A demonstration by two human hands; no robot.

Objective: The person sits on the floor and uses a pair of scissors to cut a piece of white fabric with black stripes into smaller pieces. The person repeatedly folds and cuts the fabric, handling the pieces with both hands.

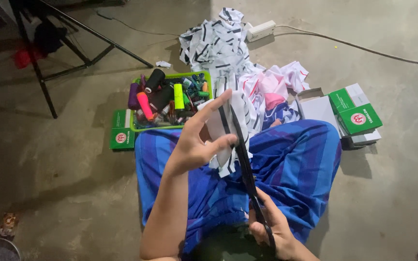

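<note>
1. The left hand [197,142] is pinching a piece of white cloth [228,128] with black stripes between thumb and fingers, holding it up over the lap.
2. The right hand [272,232] is gripping the handles of black scissors [245,164], fingers closed around them.
3. The scissor blades are pointing up and away from the person, lying against the cloth right beside the left fingertips; whether the blades are apart I cannot tell.
4. The person is sitting on a concrete floor [64,159], legs covered by a blue striped wrap [286,164].
5. A heap of striped and pink-white fabric [238,63] is lying just beyond the knees.
6. A green basket [208,77] of thread spools is sitting left of the heap.
7. Green and white boxes [356,113] are stacked to the right.
8. A white power strip [261,30] is lying behind the heap, its cable running right.
</note>
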